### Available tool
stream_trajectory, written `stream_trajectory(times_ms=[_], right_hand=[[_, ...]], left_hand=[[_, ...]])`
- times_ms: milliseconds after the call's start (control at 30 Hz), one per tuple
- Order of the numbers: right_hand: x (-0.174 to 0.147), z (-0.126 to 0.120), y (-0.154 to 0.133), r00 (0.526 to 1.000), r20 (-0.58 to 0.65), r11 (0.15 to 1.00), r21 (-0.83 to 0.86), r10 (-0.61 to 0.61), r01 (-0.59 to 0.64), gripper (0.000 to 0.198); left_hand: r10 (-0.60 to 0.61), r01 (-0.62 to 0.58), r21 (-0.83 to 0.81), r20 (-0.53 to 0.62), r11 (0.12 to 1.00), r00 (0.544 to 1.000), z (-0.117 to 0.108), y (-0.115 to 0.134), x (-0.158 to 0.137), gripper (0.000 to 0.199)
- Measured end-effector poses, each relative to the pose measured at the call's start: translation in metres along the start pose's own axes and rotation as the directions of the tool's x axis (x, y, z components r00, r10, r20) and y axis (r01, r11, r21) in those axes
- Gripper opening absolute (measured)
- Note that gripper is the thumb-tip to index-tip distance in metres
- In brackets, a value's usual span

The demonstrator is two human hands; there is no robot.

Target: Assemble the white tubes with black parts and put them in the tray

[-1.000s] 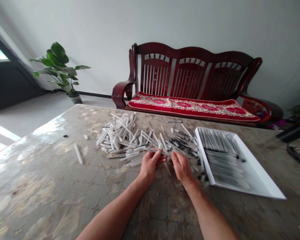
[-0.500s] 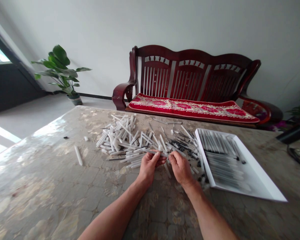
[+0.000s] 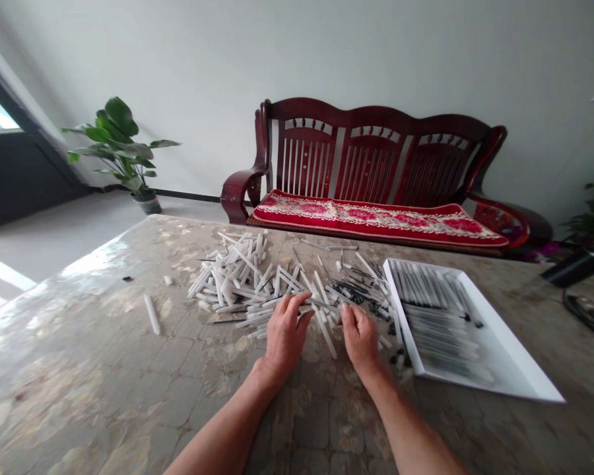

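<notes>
My right hand [image 3: 360, 335] is closed, thumb against fingers, on one end of a slim greyish pen [image 3: 327, 305]. The pen points left toward my left hand [image 3: 288, 330], whose thumb and fingers are spread around its other end; contact there cannot be made out. Under and behind both hands lies a heap of whitish translucent pen tubes [image 3: 232, 270]. To its right are thin dark rods and small black parts [image 3: 359, 290]. A white shallow box [image 3: 512, 349] right of my right hand holds rows of pens [image 3: 438, 330] with translucent barrels.
A single white tube [image 3: 152, 314] and a small white piece [image 3: 167, 280] lie left on the patterned tablecloth [image 3: 103, 369]. A black cylinder [image 3: 577, 264] and a dark cable [image 3: 589, 313] are at the right. Beyond the table stand a wooden bench [image 3: 371, 158] and a potted plant [image 3: 123, 148].
My left hand has loosened from a pinch, its thumb and fingers parting and shifting slightly left. My right hand still grips the pen, a little further right. The view has tilted slightly.
</notes>
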State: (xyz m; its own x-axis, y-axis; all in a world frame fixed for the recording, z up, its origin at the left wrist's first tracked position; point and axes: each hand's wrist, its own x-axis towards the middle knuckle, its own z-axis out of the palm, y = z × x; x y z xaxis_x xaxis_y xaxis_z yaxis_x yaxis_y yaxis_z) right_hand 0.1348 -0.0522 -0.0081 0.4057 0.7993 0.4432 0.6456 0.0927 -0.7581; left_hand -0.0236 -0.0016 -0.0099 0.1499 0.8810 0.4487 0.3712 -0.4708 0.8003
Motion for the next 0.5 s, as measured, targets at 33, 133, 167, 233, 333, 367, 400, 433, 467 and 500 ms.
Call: stream_trajectory(times_ms=[33, 133, 167, 233, 333, 367, 400, 433, 467, 500], right_hand=[[-0.0015, -0.0008, -0.0017, 0.998, 0.043, 0.999, 0.011, -0.041, 0.04, 0.043], [-0.0035, -0.0026, -0.005, 0.978, 0.183, 0.994, 0.073, -0.099, 0.087, 0.041], [-0.0027, -0.0028, -0.0048, 0.974, 0.202, 0.994, 0.066, -0.103, 0.092, 0.039], [0.0004, -0.0028, -0.0026, 0.972, 0.205, 0.992, -0.031, -0.112, 0.121, 0.032], [0.0051, -0.0012, 0.0011, 0.959, 0.254, 0.937, -0.287, -0.128, 0.202, 0.021], [0.0058, -0.0003, 0.0013, 0.949, 0.29, 0.908, -0.354, -0.124, 0.226, 0.02], [0.0062, 0.0006, 0.0008, 0.939, 0.323, 0.88, -0.404, -0.119, 0.25, 0.019], [0.0061, 0.0016, -0.0004, 0.928, 0.354, 0.856, -0.438, -0.117, 0.275, 0.018], [0.0058, 0.0026, -0.0021, 0.919, 0.377, 0.837, -0.461, -0.117, 0.296, 0.017], [0.0053, 0.0035, -0.004, 0.912, 0.393, 0.823, -0.477, -0.116, 0.31, 0.016]], left_hand=[[0.064, -0.063, 0.067, 0.0, 0.996, 0.998, -0.0011, -0.0012, 0.0005, 0.026], [0.152, -0.151, 0.171, 0.007, 0.974, 0.988, -0.0027, -0.0043, 0.0027, 0.019], [0.153, -0.148, 0.165, -0.015, 0.975, 0.988, -0.003, -0.0049, 0.0035, 0.016], [0.121, -0.111, 0.101, -0.094, 0.989, 0.988, -0.0036, -0.0052, 0.0051, 0.012], [0.011, -0.024, -0.066, -0.197, 0.998, 0.98, -0.0032, -0.0037, 0.0063, 0.009], [-0.044, 0.017, -0.132, -0.206, 0.991, 0.978, -0.0024, -0.0032, 0.0064, 0.009], [-0.11, 0.068, -0.203, -0.201, 0.977, 0.973, -0.0012, -0.0029, 0.0064, 0.01], [-0.18, 0.124, -0.279, -0.186, 0.952, 0.966, 0.0002, -0.0029, 0.0064, 0.011], [-0.249, 0.179, -0.354, -0.163, 0.918, 0.955, 0.002, -0.0033, 0.0064, 0.013], [-0.309, 0.227, -0.421, -0.136, 0.878, 0.941, 0.0038, -0.0043, 0.0066, 0.014]])
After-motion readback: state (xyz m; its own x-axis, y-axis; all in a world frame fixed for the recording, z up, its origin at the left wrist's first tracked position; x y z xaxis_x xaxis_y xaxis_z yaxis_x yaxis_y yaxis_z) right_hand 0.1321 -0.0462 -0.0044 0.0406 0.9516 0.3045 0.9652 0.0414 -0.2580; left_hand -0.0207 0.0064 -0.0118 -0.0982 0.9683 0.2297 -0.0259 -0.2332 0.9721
